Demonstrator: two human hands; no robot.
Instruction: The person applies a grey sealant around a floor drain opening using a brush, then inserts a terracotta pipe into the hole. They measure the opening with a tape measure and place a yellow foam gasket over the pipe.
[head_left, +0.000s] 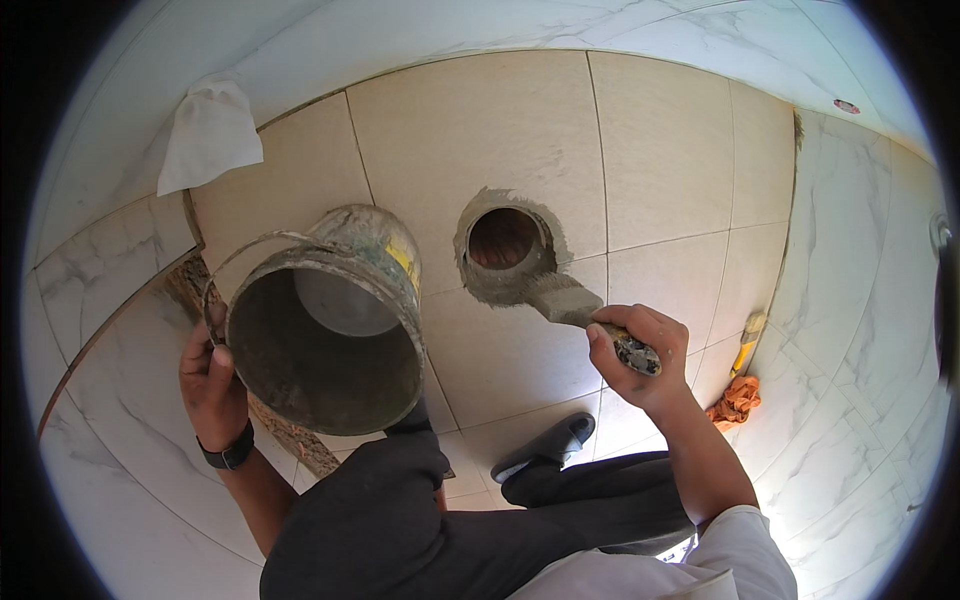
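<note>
My left hand (212, 388) is closed at the left rim of a mortar-stained bucket (385, 245), by its wire handle. Tilted on its side, the bucket turns its mouth toward me, and its walls are coated in grey. My right hand (645, 355) grips a trowel (566, 300) by its spattered handle. The trowel's flat blade rests on wet grey mortar (485, 289) at the lower right of a round pipe opening (503, 240) in the floor. Mortar rings the opening unevenly, thickest on the near side.
Beige tiles (660, 180) cover the floor, between marbled walls (850, 230). A white cloth or paper (212, 138) hangs at the far left. By the right wall lie a yellow-handled brush (748, 342) and an orange rag (735, 402). My dark shoe (545, 448) is near the opening.
</note>
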